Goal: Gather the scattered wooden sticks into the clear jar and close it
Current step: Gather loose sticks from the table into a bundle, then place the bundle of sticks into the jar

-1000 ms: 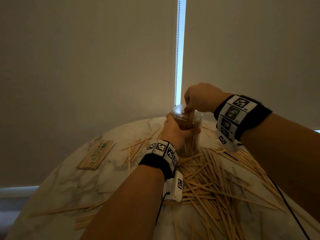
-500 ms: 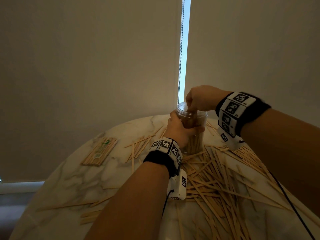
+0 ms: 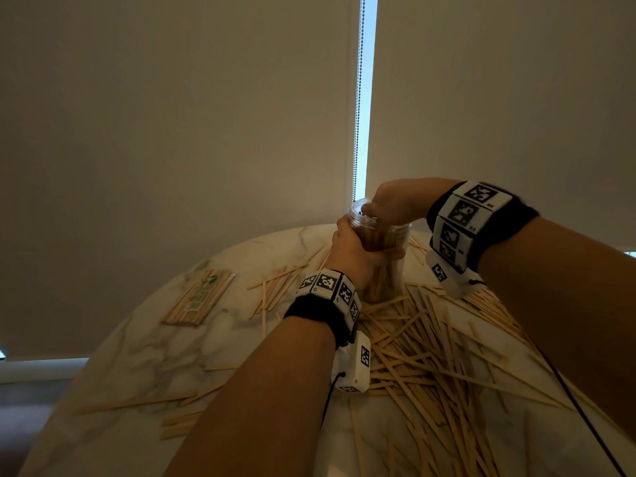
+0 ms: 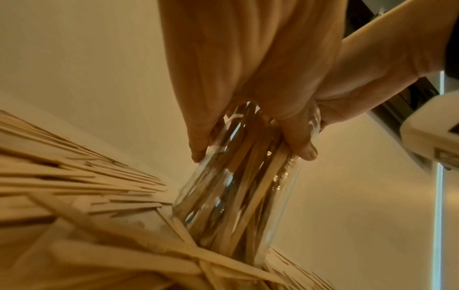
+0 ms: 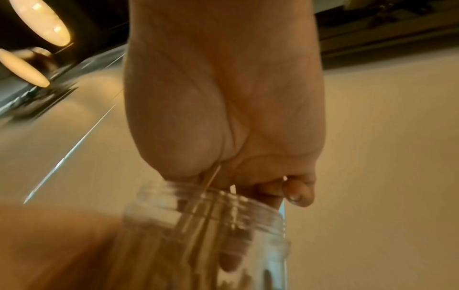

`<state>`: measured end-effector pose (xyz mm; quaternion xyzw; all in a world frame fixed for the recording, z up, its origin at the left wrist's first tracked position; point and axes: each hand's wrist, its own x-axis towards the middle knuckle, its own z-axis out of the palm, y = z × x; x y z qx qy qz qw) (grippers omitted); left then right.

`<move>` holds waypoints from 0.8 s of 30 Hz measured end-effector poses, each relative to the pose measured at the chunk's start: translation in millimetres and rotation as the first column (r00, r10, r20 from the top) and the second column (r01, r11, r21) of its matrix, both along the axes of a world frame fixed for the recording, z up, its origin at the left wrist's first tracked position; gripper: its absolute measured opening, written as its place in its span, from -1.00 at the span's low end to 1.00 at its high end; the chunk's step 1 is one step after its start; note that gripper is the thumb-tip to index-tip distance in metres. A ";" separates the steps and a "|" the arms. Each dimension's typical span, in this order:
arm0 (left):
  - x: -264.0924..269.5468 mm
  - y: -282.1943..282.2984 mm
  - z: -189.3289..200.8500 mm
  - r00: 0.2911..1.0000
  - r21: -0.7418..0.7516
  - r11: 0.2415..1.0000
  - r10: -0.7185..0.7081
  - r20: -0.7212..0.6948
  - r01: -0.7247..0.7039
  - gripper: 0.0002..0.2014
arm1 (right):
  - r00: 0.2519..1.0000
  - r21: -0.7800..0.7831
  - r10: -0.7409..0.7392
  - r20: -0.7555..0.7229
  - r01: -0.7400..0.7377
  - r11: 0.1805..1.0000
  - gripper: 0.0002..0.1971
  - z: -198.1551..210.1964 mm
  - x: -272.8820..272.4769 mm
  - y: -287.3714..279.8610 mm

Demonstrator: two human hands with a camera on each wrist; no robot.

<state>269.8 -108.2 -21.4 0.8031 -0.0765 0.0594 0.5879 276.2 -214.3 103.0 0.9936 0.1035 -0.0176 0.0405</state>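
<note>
The clear jar (image 3: 382,256) stands upright near the far edge of the bench (image 3: 137,349), long axis vertical, open mouth upward. It holds wooden sticks (image 4: 248,176) standing roughly lengthwise along the jar's axis. No lid shows on the mouth.

The jar base sits at the far end of a dense pile of loose sticks (image 3: 430,346) that covers the bench to the near right, crossing at many angles and touching the base. A smaller scatter (image 3: 275,287) lies just left of the jar. Well to the left lies a wrapped bundle of sticks (image 3: 199,297), with bare marble around it. More loose sticks (image 3: 144,402) lie near the front left edge. Behind the bench hang window blinds (image 3: 172,132), close to the jar.

The left hand (image 3: 354,253) is wrapped around the upper jar wall, fingers (image 4: 298,145) and thumb curled against the plastic. The right hand (image 3: 395,201) is over the mouth, fingers (image 5: 295,192) curled and bunched downward, some reaching inside the rim; a thin stick (image 5: 213,176) shows between them.
</note>
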 end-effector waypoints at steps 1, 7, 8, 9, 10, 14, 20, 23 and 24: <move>0.7 -0.3 -0.3 1.000 0.003 1.000 0.007 -0.001 -0.007 0.17 | 1.000 0.043 0.004 -0.028 -0.003 0.999 -0.45 2.0 -4.0 2.0; -2.0 -3.1 2.2 0.999 0.026 0.999 0.033 -0.005 -0.033 0.13 | 0.980 0.196 0.029 -0.198 0.010 0.981 -0.19 -9.9 -9.1 5.2; -3.4 -2.7 3.1 0.999 0.024 0.999 0.032 -0.004 -0.032 0.12 | 0.994 0.135 0.010 -0.108 0.005 0.991 -0.05 -10.7 -9.7 4.3; -4.4 -2.3 3.0 1.000 0.023 0.999 0.031 -0.003 -0.031 0.11 | 0.999 0.117 -0.004 -0.041 0.009 0.993 0.04 -11.9 -8.7 1.9; -6.2 -2.6 3.2 0.999 0.033 0.999 0.035 0.004 -0.035 0.10 | 0.999 0.140 -0.021 -0.047 0.027 0.990 0.03 -11.2 -10.0 -1.2; -9.3 -3.9 9.4 0.996 0.108 0.993 0.050 -0.074 -0.042 0.06 | 0.984 0.154 0.089 -0.154 -0.065 0.986 -0.13 -11.8 -26.4 -10.2; -42.6 16.6 17.2 0.986 0.458 0.888 0.117 -0.123 -0.048 0.27 | 0.956 0.394 0.100 0.276 -0.207 0.896 -0.38 4.0 -62.5 -32.0; -68.5 37.6 36.6 0.989 0.661 0.750 0.085 -0.123 0.018 -0.21 | 0.943 0.453 0.032 0.331 -0.188 0.871 -0.48 0.4 -89.4 -44.9; -80.4 47.9 43.8 0.991 0.684 0.729 0.073 -0.117 0.027 -0.32 | 0.958 0.450 0.031 0.284 -0.162 0.878 -0.51 -3.6 -100.0 -48.9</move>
